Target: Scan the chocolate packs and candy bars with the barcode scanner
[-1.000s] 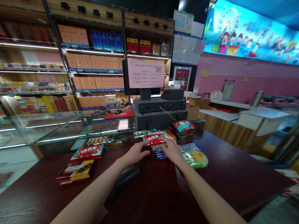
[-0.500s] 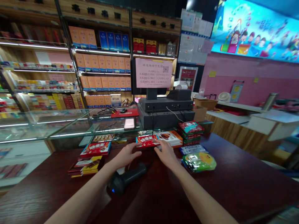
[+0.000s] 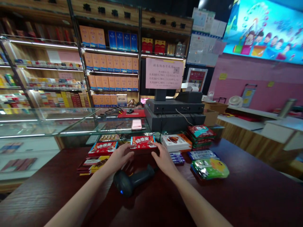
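A red snack box (image 3: 142,142) with white lettering is held between my two hands at the back of the counter. My left hand (image 3: 121,156) grips its left end, fingers on the edge and thumb pointing inward. At its right end, my right hand (image 3: 163,158) has its fingers on the top corner. A black barcode scanner (image 3: 133,181) lies below, between my forearms. Left of my left hand is a stack with a similar red box (image 3: 103,148) behind yellow and dark red chocolate packs (image 3: 96,164). Purple-wrapped bars (image 3: 177,158) lie just right of my right hand.
A white and orange box (image 3: 175,143), a pile of red-green packs (image 3: 201,136), blue-wrapped packs (image 3: 203,154) and a green pouch (image 3: 210,168) sit to the right. Behind are a glass display case (image 3: 78,129) and a dark cash register (image 3: 175,118).
Both hands have moved left with the red snack box, opening a gap to the white and orange box. Purple bars have come into sight. The view has shifted slightly left.
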Tool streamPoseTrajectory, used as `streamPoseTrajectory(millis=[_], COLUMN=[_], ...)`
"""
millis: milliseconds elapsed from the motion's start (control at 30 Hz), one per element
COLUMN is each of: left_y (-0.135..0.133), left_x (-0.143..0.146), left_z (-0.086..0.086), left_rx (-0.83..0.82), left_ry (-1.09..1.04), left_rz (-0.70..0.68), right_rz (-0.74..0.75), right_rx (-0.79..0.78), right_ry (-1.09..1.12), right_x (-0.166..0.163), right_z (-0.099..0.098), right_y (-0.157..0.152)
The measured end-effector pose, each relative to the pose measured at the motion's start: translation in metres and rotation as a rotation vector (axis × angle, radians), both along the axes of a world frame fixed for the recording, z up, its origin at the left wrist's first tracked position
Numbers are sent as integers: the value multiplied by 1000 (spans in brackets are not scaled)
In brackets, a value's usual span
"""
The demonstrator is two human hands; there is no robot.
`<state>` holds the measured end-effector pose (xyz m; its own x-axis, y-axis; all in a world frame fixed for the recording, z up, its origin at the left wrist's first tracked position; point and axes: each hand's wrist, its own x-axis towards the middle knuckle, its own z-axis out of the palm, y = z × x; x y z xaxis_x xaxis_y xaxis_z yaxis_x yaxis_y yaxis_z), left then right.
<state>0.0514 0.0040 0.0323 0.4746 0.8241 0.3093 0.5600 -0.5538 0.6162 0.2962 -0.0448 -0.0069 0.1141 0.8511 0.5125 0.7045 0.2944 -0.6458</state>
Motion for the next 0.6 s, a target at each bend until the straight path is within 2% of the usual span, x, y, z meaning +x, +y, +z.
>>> streamPoseTrajectory(millis=[233, 600], left_y=[5, 3], left_x=[-16, -29], left_z=[-20, -31], left_rx=[222, 416], left_ry=[-60, -98], left_rz=[99, 247], right_rz=[41, 149], right_rx=[59, 149], right_ry=[159, 210], right_x=[-10, -21], right_z=[-12, -15], right_y=[7, 5])
